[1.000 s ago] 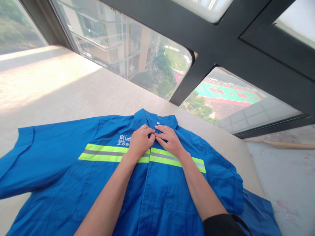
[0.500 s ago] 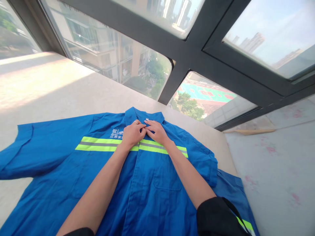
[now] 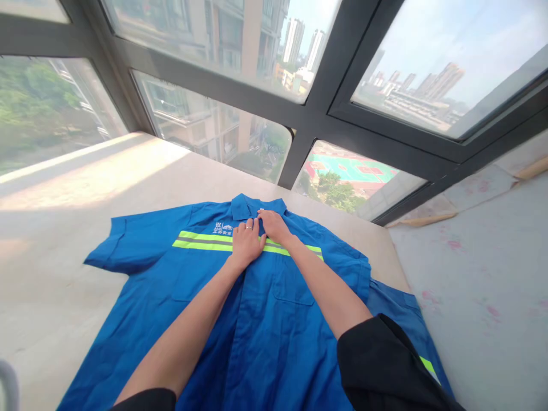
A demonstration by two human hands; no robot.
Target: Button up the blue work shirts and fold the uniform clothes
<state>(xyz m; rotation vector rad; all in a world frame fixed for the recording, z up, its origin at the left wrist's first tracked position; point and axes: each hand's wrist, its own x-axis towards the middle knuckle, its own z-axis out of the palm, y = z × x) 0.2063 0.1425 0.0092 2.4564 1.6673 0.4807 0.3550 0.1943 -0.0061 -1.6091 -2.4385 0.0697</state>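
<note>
A blue short-sleeved work shirt (image 3: 295, 331) lies front up, with yellow-green reflective bands and white lettering on the chest. My left hand (image 3: 246, 245), a ring on one finger, rests on the front placket at band height, fingers stretched toward the collar and thumb apart. Just above and to the right, my right hand (image 3: 274, 227) has its fingers bent together on the placket's top edge below the collar (image 3: 242, 207). Whatever small fastening may lie beneath those fingertips is hidden. The two hands are close together.
The shirt lies on a pale ledge (image 3: 141, 177) along dark-framed windows (image 3: 299, 123). Beside it on the right is another blue garment (image 3: 400, 319) with a reflective strip, next to a flower-patterned wall (image 3: 479, 285). A pale curved object (image 3: 8, 382) shows at the lower left edge.
My left hand has slid down from the collar opening onto the band, its fingers now straighter. My right hand stays near the neckline. The view has tilted up and shifted left.
</note>
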